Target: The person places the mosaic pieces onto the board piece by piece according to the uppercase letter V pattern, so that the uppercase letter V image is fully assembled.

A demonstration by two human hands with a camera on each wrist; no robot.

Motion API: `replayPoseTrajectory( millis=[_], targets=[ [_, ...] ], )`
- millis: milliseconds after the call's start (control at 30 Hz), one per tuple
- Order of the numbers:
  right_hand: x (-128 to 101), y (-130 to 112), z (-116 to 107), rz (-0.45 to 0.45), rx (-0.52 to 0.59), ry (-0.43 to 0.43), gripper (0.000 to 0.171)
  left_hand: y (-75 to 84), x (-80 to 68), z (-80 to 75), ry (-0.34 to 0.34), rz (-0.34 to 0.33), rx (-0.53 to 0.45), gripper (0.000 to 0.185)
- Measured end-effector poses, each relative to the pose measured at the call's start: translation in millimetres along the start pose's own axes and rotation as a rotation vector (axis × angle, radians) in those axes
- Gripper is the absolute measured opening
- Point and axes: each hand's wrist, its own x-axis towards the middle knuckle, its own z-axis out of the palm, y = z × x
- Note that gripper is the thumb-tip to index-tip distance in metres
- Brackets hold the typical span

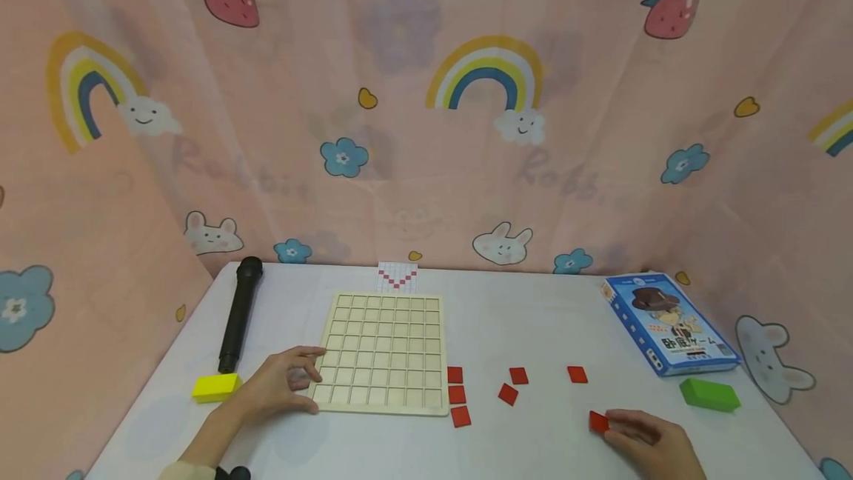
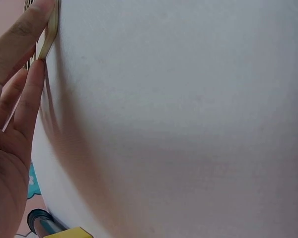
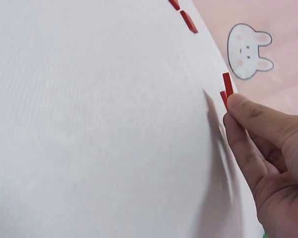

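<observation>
A cream wooden grid board (image 1: 380, 354) lies flat on the white table. My left hand (image 1: 280, 384) holds it at the near left corner, fingers along the left edge and thumb at the corner; the left wrist view shows fingertips on the board's edge (image 2: 50, 35). On the right, my right hand (image 1: 649, 439) pinches a small square red tile (image 1: 598, 422) between thumb and fingers, and the same tile (image 3: 228, 84) stands edge-on in the right wrist view. Beside the board's right edge, several red tiles (image 1: 456, 395) form a column, with loose ones (image 1: 518, 375) farther right.
A pattern card (image 1: 397, 277) with red squares stands behind the board. At left lie a black microphone (image 1: 240, 317) and a yellow block (image 1: 216, 388). A blue game box (image 1: 669, 324) and a green block (image 1: 710, 395) are at right. A patterned pink curtain (image 1: 413, 191) hangs behind.
</observation>
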Motion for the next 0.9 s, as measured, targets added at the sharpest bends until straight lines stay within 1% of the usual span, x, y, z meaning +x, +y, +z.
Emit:
replayPoseTrajectory(
  millis=[67, 167, 433, 667, 900],
  targets=[
    [1, -8, 4, -0.007, 0.005, 0.002, 0.068, -0.6, -0.1, -0.2, -0.003, 0.003, -0.024, 0.035],
    [3, -19, 10, -0.035, -0.012, 0.008, 0.063, -1.5, -0.3, -0.2, -0.006, 0.000, -0.050, 0.035],
    [7, -43, 27, -0.133, -0.067, 0.029, 0.041, -3.1, -0.5, 1.5, -0.009, -0.024, -0.085, 0.035],
    [10, -61, 44, -0.208, -0.065, 0.026, 0.039, -4.5, -1.6, 2.4, 0.000, -0.023, -0.067, 0.035],
    [15, -76, 63, -0.251, -0.036, 0.051, 0.033, -1.8, 0.2, 0.5, 0.001, -0.006, -0.025, 0.035]
  ],
)
